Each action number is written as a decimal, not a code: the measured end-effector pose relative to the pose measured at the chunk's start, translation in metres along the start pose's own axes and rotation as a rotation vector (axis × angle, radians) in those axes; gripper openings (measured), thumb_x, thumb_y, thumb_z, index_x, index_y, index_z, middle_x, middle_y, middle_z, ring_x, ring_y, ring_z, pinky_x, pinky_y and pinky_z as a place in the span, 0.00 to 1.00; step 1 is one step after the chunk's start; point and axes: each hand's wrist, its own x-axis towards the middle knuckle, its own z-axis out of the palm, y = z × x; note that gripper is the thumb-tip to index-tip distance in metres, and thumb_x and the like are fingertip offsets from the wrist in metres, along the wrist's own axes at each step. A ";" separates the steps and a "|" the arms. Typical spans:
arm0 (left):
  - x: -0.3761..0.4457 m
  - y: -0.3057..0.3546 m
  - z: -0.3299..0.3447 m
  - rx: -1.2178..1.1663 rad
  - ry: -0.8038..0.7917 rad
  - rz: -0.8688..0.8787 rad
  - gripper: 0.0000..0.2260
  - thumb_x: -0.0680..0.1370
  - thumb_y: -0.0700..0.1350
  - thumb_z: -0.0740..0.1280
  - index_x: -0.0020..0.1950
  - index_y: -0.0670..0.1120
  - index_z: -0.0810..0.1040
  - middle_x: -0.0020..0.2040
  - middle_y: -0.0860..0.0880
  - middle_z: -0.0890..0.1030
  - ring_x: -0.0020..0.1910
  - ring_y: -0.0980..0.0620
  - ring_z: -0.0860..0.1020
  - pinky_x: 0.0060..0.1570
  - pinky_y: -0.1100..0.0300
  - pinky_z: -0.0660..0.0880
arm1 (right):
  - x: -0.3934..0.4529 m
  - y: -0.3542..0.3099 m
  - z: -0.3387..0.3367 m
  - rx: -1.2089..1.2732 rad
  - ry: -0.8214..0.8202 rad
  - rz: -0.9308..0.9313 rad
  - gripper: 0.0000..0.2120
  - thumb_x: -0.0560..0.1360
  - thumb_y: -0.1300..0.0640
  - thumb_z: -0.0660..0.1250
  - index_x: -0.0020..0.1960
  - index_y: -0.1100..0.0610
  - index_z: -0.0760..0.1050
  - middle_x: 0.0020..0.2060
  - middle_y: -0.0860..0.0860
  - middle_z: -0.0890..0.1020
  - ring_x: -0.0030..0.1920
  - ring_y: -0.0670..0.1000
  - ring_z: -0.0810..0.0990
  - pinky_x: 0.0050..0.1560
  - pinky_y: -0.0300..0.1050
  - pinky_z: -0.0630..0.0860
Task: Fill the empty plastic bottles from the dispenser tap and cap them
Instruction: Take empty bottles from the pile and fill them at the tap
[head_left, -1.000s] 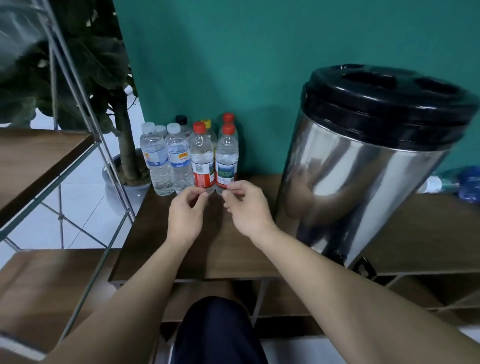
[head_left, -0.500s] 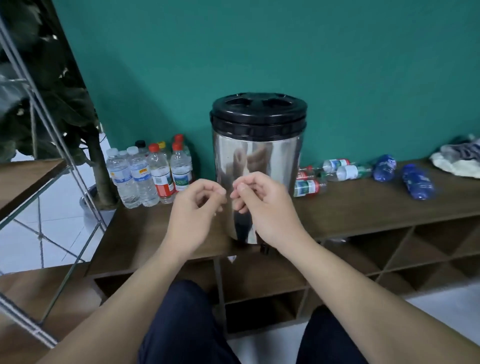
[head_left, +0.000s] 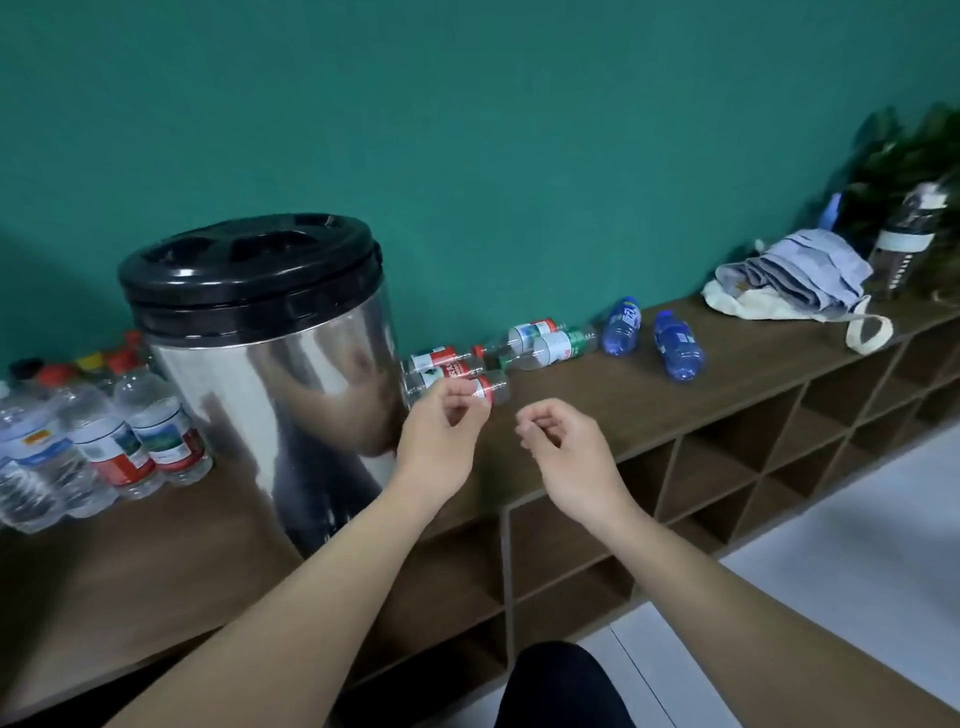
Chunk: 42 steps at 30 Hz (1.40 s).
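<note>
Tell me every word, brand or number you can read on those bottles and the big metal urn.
No text here can be read with confidence.
Standing bottles left of the metal dispenser: coloured labels, print too blurred.
Lying clear bottles right of the dispenser: red and green labels, print too small and blurred.
Two blue bottles: white marks, not legible.
Dispenser: no lettering visible.
Tumbler at far right: a column of marks, unreadable.

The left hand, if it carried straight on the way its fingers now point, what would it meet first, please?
Most likely the lying red-labelled bottle just beyond the left hand, right of the steel dispenser. Depth is unclear from one view, so the hand may pass above it.
</note>
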 end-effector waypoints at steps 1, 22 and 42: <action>0.013 -0.012 0.011 0.029 -0.009 -0.026 0.13 0.87 0.51 0.72 0.71 0.52 0.81 0.61 0.60 0.84 0.63 0.59 0.82 0.61 0.67 0.76 | 0.011 0.017 -0.001 -0.028 -0.003 0.025 0.06 0.86 0.55 0.70 0.61 0.47 0.83 0.54 0.41 0.86 0.57 0.42 0.84 0.65 0.46 0.82; 0.104 -0.112 0.085 0.727 0.026 -0.024 0.29 0.80 0.45 0.77 0.80 0.52 0.72 0.74 0.49 0.78 0.75 0.42 0.73 0.80 0.44 0.64 | 0.141 0.118 0.037 -0.044 -0.085 0.141 0.31 0.87 0.48 0.68 0.87 0.46 0.60 0.82 0.46 0.70 0.81 0.49 0.69 0.81 0.52 0.68; -0.018 0.001 0.020 0.065 -0.026 -0.011 0.34 0.71 0.47 0.88 0.67 0.63 0.72 0.64 0.63 0.82 0.63 0.61 0.82 0.61 0.61 0.83 | 0.038 0.079 -0.023 -0.184 0.112 0.156 0.25 0.89 0.42 0.61 0.78 0.57 0.75 0.71 0.54 0.82 0.72 0.55 0.79 0.74 0.52 0.75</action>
